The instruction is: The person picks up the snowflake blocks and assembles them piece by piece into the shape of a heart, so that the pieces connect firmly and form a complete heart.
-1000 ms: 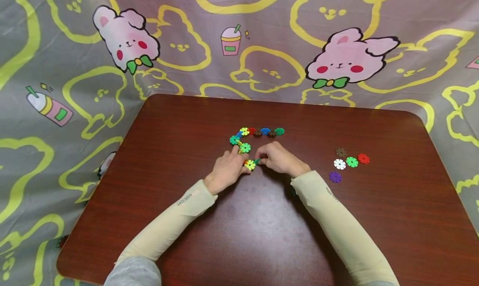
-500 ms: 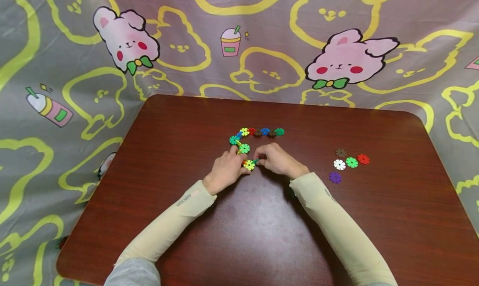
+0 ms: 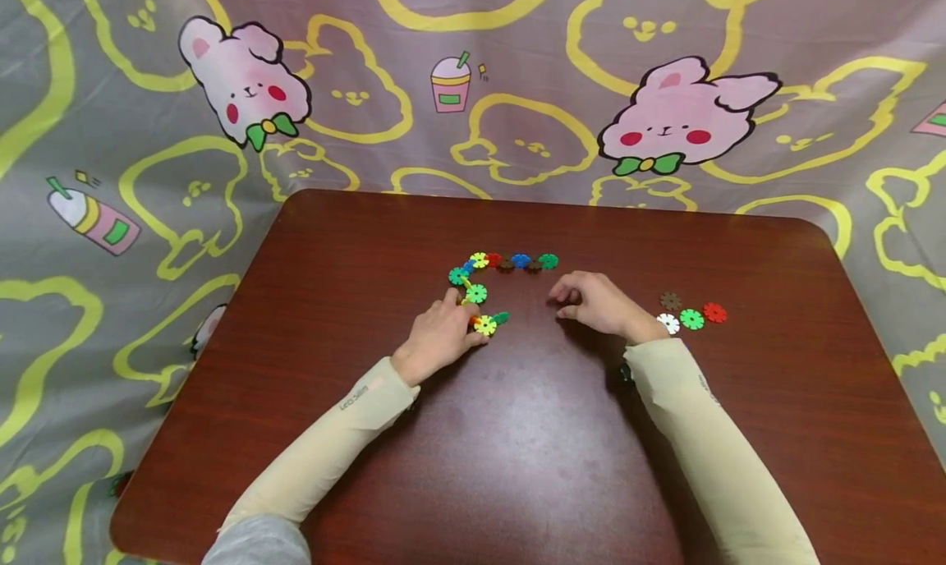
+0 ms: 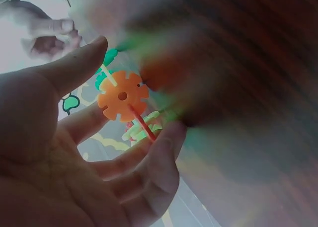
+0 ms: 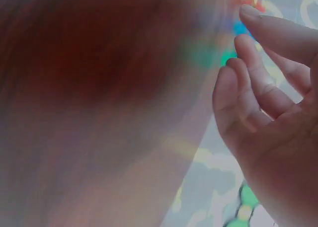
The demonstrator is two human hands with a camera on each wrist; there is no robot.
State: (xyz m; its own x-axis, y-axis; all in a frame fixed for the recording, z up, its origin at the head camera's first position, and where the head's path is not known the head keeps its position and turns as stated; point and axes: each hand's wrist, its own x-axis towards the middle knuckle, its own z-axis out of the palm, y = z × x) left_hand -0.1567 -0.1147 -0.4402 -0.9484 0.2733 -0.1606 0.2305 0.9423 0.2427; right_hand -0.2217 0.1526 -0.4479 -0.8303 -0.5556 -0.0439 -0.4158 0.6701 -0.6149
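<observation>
A curved chain of notched, colourful plastic discs [image 3: 476, 293] lies on the table, slotted edge to edge. My left hand [image 3: 441, 335] holds its near end, fingers bent round it and the thumb beside the yellow disc [image 3: 484, 325]. In the left wrist view an orange disc [image 4: 122, 96] shows between thumb and fingers, with a red disc [image 4: 141, 121] seen edge-on at the fingertips. A dark green disc [image 3: 501, 318] forms the chain's near tip. To its right, my right hand [image 3: 602, 302] is over the table with loosely bent fingers and nothing in them.
Loose discs lie at the right: brown [image 3: 670, 301], white [image 3: 668, 323], green [image 3: 691, 319] and red [image 3: 714, 313]. My right forearm crosses beside them. A patterned cloth [image 3: 517, 154] hangs behind the brown table [image 3: 355, 236].
My right hand has let go of the dark green disc and moved right, toward the loose discs. Its sleeve now covers the purple disc. The left hand stays at the chain.
</observation>
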